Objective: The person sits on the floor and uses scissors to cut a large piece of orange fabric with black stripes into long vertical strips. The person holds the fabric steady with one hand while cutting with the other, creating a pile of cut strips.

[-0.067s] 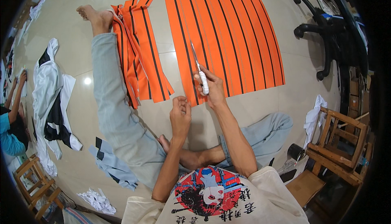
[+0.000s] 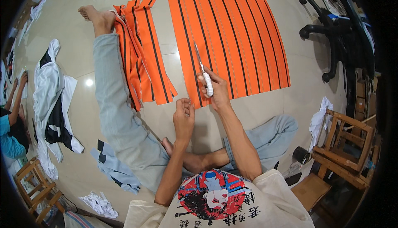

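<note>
Item: my right hand [image 2: 215,90], fingers wrapped tight round the white handle of a long scissors [image 2: 202,71]; the blades run up and slightly left, away from my knuckles. I cannot tell whether the blades are parted.

Item: orange sheet with black stripes [image 2: 236,37], flat on the floor directly under and beyond that hand. Its stripes and long axis run away from me, nearly in line with the blades. The near edge lies just below my right wrist, so the right hand is the nearer.

Item: my left hand [image 2: 183,116], fingers curled together, tips pinched at or just beside the sheet's near left corner; contact not certain.

Item: pile of cut orange strips [image 2: 141,49], to the left of both hands, resting against my outstretched left leg [image 2: 112,87].

Item: white and black cloth [image 2: 49,91], far left, well apart.
</note>
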A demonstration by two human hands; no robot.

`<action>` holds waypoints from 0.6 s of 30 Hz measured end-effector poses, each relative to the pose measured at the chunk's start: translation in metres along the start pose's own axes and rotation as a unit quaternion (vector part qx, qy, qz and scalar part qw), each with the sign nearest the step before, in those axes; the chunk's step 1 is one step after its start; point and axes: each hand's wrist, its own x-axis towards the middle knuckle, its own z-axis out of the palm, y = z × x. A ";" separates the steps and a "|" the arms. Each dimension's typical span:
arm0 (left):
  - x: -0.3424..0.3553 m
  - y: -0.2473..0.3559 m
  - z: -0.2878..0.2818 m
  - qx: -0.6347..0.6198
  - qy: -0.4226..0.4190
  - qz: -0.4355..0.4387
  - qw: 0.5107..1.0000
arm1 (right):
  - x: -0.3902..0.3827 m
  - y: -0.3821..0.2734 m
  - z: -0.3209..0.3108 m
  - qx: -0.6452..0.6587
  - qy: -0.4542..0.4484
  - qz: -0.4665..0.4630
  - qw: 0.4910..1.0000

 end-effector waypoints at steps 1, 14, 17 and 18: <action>0.000 0.000 0.000 0.002 0.001 -0.002 1.000 | -0.001 -0.003 0.001 0.008 0.000 0.001 1.000; 0.007 0.008 0.004 0.022 0.004 -0.033 0.999 | 0.039 -0.009 0.012 0.004 -0.023 -0.035 0.999; 0.005 0.008 0.003 0.029 0.007 -0.036 0.999 | 0.037 -0.010 0.016 0.000 -0.024 -0.035 0.999; 0.005 0.007 0.003 0.029 0.007 -0.033 0.999 | 0.037 -0.011 0.017 0.002 -0.020 -0.034 0.999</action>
